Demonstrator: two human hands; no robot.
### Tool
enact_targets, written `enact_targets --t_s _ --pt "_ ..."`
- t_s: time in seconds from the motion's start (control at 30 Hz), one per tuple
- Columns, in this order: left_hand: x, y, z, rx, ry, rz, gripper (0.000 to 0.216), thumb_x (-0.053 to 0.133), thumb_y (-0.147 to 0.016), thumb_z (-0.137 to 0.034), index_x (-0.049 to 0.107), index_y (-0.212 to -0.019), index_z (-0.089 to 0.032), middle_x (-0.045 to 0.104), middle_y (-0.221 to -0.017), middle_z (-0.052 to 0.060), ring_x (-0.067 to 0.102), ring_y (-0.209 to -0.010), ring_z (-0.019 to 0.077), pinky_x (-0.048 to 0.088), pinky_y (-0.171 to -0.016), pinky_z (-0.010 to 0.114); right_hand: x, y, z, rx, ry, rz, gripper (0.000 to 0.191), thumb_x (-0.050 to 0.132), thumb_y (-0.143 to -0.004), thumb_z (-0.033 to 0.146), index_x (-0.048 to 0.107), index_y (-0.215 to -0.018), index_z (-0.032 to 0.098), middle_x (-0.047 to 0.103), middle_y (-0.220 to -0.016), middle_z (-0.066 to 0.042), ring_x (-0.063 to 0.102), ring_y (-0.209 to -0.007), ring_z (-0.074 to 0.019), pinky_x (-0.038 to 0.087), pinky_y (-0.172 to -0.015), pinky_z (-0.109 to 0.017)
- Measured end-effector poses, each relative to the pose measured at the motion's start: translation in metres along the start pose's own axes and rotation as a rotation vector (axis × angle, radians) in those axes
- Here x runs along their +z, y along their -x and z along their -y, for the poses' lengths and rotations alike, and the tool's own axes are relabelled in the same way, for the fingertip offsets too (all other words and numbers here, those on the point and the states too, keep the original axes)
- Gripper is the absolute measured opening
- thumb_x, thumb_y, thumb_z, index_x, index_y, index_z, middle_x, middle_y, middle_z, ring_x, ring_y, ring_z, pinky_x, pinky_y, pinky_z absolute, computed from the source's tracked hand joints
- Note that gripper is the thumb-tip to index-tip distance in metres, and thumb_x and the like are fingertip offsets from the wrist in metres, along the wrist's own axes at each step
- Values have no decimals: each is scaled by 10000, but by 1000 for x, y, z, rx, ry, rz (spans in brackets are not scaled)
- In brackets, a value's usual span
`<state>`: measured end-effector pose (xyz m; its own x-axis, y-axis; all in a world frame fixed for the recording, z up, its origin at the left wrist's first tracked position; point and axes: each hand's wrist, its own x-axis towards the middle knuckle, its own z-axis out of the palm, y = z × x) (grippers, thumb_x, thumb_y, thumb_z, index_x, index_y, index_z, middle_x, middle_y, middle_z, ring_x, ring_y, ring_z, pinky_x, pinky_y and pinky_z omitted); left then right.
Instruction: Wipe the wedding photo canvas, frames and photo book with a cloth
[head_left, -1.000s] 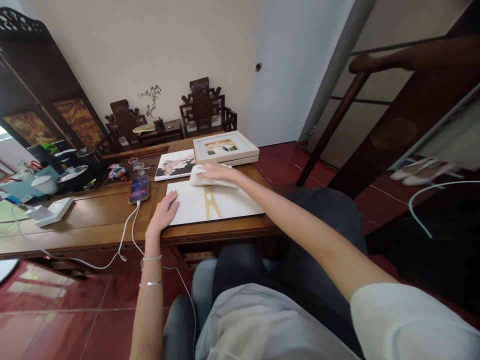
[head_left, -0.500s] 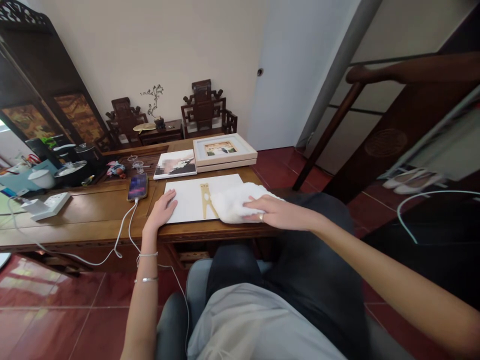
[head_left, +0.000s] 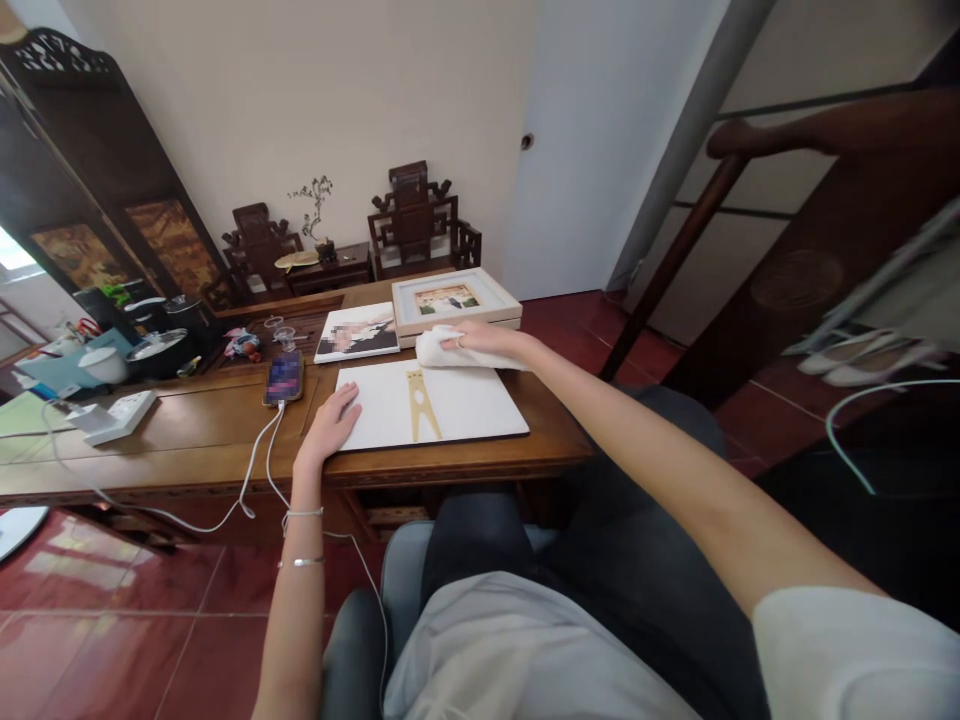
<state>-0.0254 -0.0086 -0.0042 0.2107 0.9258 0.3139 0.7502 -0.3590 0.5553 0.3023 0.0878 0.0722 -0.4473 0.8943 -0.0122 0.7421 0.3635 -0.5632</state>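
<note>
A white board (head_left: pixel 465 405) with a tan wooden stand piece on it lies flat near the front edge of the wooden table (head_left: pixel 195 435). My left hand (head_left: pixel 331 426) rests open on the board's left edge, fingers flat. My right hand (head_left: pixel 480 340) presses a white cloth (head_left: pixel 439 350) onto the board's far edge, fingers closed over it. Just beyond the cloth sits a pale framed picture (head_left: pixel 454 300), and left of that lies a photo print (head_left: pixel 357 333).
A phone (head_left: pixel 284 378) with a white charging cable lies left of the board. A white power strip (head_left: pixel 124 416), bowls and small clutter fill the table's left end. Dark carved chairs stand by the back wall. A stair rail rises on the right.
My right hand has carried the cloth from the board's near right corner back up to its far edge. My left hand has stayed on the left edge.
</note>
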Motion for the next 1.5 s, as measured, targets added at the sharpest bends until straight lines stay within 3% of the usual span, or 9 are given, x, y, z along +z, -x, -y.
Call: enact_targets --t_s 0.17,0.37,0.5,0.63,0.77,0.93,1.07,1.27,1.5 --pt "0 0 -1 -4 -1 -1 501 479 -917 -397 604 -1331 -145 520 -1484 110 436 -1422 240 282 -1227 413 10 25 6 -88 61 -34 384 520 -889 367 698 -1157 158 650 -1310 -152 580 -1167 -347 417 -981 -421" --pt "2 1 -1 -7 2 -9 507 485 -911 -399 601 -1333 -143 516 -1488 112 434 -1423 241 278 -1229 407 24 126 26 -199 28 86 350 479 -892 432 720 -879 179 734 -991 -107 631 -945 -300 443 -878 -383" --pt "3 1 0 -1 14 -23 492 494 -908 -409 613 -1319 -166 532 -1478 93 446 -1415 240 287 -1226 403 25 171 38 -195 49 128 383 468 -897 485 727 -894 203 727 -930 -85 623 -955 -297 437 -910 -405" --pt "4 0 1 -1 9 -23 487 494 -907 -402 616 -1315 -165 527 -1480 96 447 -1414 245 292 -1223 417 22 158 31 -223 37 141 424 459 -900 487 750 -976 188 732 -1072 -111 626 -1048 -325 436 -965 -432" --pt "3 0 1 -1 16 -18 483 498 -906 -399 613 -1320 -178 525 -1483 87 441 -1418 245 285 -1225 429 19 103 11 -185 41 24 444 537 -878 464 728 -1153 173 658 -1311 -125 554 -1236 -348 400 -1049 -439" --pt "1 0 -1 -5 9 -13 493 492 -908 -395 613 -1322 -157 529 -1478 104 446 -1415 244 285 -1225 416 20 32 -12 -174 -24 -106 394 523 -907 378 711 -1178 162 669 -1296 -119 595 -1182 -316 419 -1030 -425" --pt "0 1 -1 -11 4 -7 502 491 -907 -396 608 -1329 -150 523 -1481 108 442 -1417 246 280 -1227 413 32 12 -18 -186 27 -194 390 492 -930 377 686 -1209 187 665 -1308 -106 573 -1211 -328 376 -1060 -454" --pt "1 0 0 0 3 -9 512 482 -908 -404 602 -1333 -146 517 -1486 111 440 -1419 241 279 -1226 410 54 64 -3 -318 291 -134 338 404 -907 197 669 -1114 160 724 -1134 -135 633 -1040 -315 294 -1075 -543" --pt "-1 0 -1 7 -8 -1 529 472 -911 -435 595 -1340 -150 506 -1495 114 428 -1427 252 264 -1230 428 43 167 33 -341 195 102 282 438 -808 140 672 -949 212 710 -933 -67 627 -933 -264 306 -1097 -483"
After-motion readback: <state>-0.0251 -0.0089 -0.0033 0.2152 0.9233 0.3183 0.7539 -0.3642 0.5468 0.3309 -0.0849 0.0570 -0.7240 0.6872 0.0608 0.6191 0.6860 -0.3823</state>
